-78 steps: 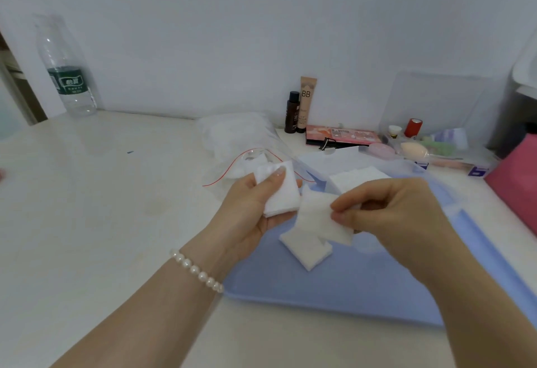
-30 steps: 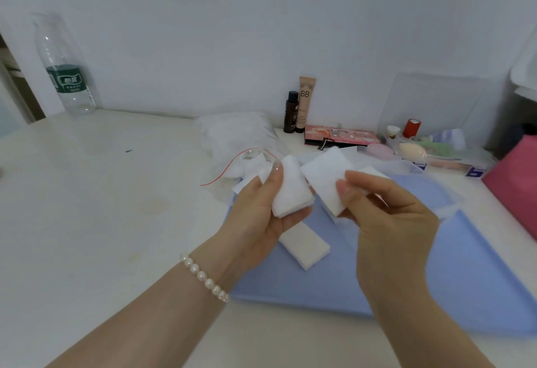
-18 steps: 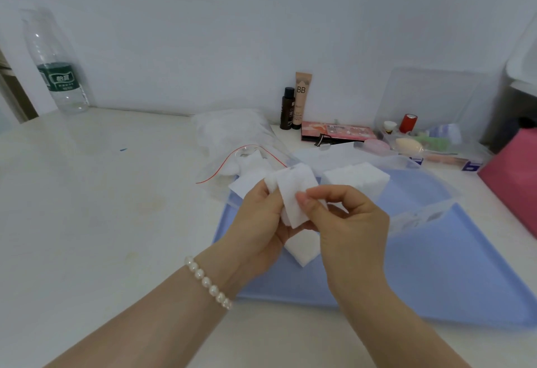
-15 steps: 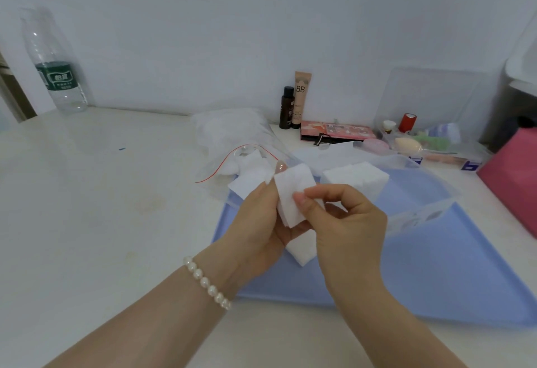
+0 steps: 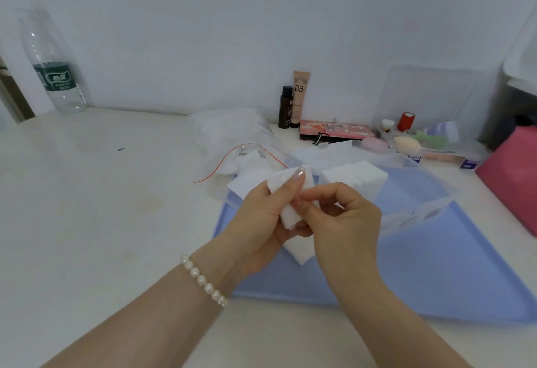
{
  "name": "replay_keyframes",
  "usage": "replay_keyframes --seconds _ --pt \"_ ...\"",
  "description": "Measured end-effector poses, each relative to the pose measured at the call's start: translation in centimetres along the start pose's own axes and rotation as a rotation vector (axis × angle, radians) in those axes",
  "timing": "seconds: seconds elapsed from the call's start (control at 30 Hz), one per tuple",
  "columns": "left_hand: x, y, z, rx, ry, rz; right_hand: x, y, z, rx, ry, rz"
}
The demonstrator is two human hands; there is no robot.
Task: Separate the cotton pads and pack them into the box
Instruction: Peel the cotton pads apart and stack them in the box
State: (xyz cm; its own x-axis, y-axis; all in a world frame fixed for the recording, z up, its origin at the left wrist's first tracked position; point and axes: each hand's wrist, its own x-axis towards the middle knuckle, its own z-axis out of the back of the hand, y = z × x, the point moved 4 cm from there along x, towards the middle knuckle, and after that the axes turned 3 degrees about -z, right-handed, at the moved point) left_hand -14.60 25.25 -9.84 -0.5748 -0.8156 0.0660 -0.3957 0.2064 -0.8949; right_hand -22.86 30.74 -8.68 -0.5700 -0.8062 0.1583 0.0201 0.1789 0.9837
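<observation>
Pinching the pad stack (image 5: 286,193), left hand (image 5: 261,222) holds while right hand (image 5: 340,216) picks an edge; 2 pads may peel together, missing the far-right box (image 5: 421,193).

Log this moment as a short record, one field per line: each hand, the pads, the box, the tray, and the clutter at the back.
left hand: grips a small stack of cotton pads, thumb on top
right hand: pinches the stack's edge
clear box: open, on the tray, white pads inside
loose pads: on the tray below the hands
blue tray: on the table
zip bag: open, left of the box, pads inside
back of table: water bottle, BB tube, dark bottle
</observation>
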Motion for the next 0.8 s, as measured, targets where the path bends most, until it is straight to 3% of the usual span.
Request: replay_keyframes --seconds 0.13,0.27,0.37,0.43,0.5,0.6,0.8 --pt "0.1 0.1 0.5 0.105 -0.056 0.014 0.2 0.0 -0.2 -0.048 0.094 -0.025" --pt "0.3 -1.3 1.6 0.138 -0.154 -0.043 0.7 0.2 0.5 -0.192 0.042 0.109" --pt "0.3 -2.9 2.6 0.194 -0.228 -0.128 1.0 0.1 0.6 -0.634 0.117 0.256" --pt "0.3 -3.4 3.0 0.197 -0.243 -0.140 1.1 -1.2 0.0 -1.003 0.269 0.230" --pt "0.3 -3.3 3.1 0.210 -0.241 -0.131 1.1 -2.3 -0.4 -1.210 0.383 0.164" --pt "0.4 -2.9 3.0 0.245 -0.224 -0.107 1.0 -2.5 -0.5 -1.155 0.404 0.094" --pt "0.7 -2.2 3.1 0.271 -0.210 -0.090 1.2 -1.8 0.3 -0.752 0.437 -0.058"
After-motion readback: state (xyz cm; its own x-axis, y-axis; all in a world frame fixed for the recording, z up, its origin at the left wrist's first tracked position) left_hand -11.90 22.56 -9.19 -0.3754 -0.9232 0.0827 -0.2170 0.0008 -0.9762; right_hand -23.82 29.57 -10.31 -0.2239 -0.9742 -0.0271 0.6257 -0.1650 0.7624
